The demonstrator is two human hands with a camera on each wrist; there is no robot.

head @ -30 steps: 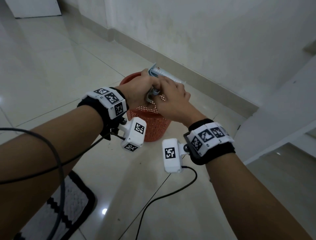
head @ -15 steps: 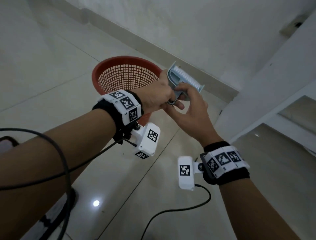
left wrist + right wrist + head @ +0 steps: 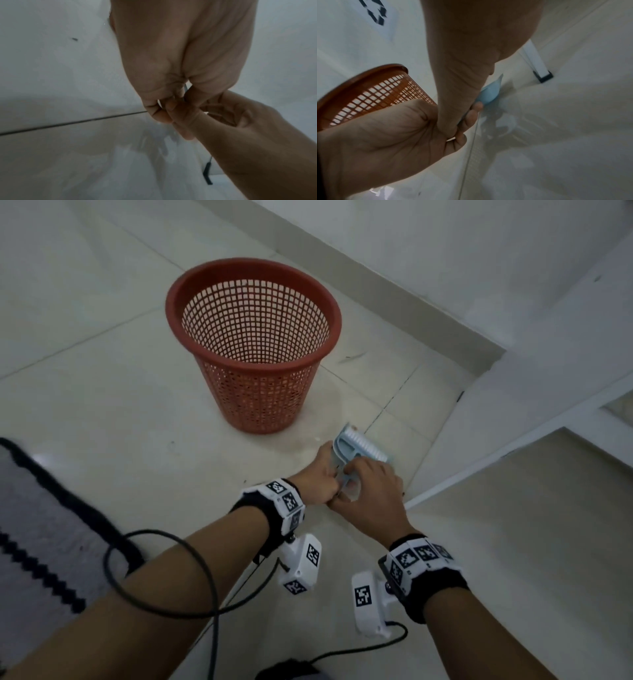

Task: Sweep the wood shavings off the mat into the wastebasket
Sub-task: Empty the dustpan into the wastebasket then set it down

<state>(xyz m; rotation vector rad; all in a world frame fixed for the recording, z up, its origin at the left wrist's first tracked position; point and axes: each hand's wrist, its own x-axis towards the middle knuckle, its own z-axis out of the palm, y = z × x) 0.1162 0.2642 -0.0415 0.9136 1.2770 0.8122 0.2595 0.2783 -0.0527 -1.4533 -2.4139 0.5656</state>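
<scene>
A red mesh wastebasket (image 3: 257, 402) stands upright on the tiled floor, and the right wrist view shows the wastebasket (image 3: 373, 92) from the side. Just right of its base and low over the floor, my left hand (image 3: 320, 479) and right hand (image 3: 375, 491) both grip the handle end of a light blue dustpan and brush set (image 3: 358, 448). In the right wrist view a blue edge of the set (image 3: 491, 92) shows past the fingers. A grey mat (image 3: 30, 518) with a black border lies at the lower left. I see no shavings on its visible part.
A white wall with a skirting board (image 3: 394, 289) runs behind the basket. A white frame (image 3: 513, 446) stands at the right, with its black-footed leg (image 3: 542, 75) on the floor. Black cables (image 3: 205, 577) loop over my left forearm and trail on the floor.
Both hands have come down with the dustpan and brush set, from over the wastebasket's rim to floor level at the right of its base.
</scene>
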